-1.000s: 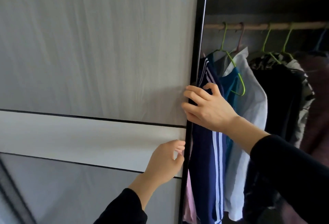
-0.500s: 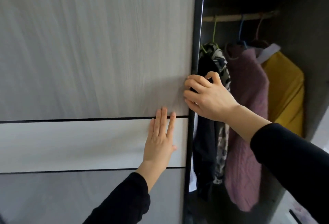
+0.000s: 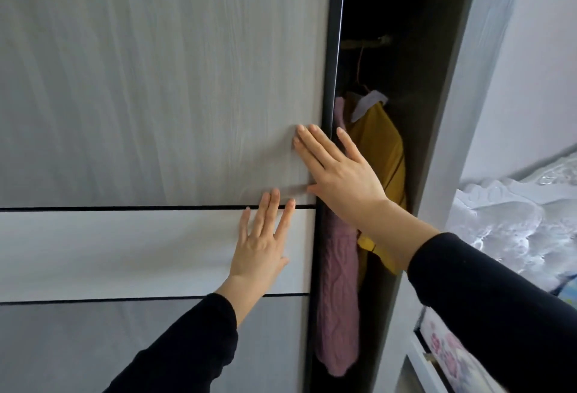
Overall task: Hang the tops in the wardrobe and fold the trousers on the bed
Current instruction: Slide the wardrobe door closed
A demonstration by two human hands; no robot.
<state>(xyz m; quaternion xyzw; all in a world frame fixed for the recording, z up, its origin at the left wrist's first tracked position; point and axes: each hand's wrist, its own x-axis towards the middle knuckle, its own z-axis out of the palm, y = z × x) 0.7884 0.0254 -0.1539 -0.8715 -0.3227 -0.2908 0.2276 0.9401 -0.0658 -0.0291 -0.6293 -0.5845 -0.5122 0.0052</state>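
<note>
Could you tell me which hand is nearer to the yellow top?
Right. The right hand overlaps the yellow top at the door edge; the left hand lies flat on the door, further left.

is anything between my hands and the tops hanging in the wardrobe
Yes: the sliding door covers most of the wardrobe, with the left hand and right hand flat on its face. Only a narrow gap by its right edge shows a pink knitted top and a yellow top.
</note>
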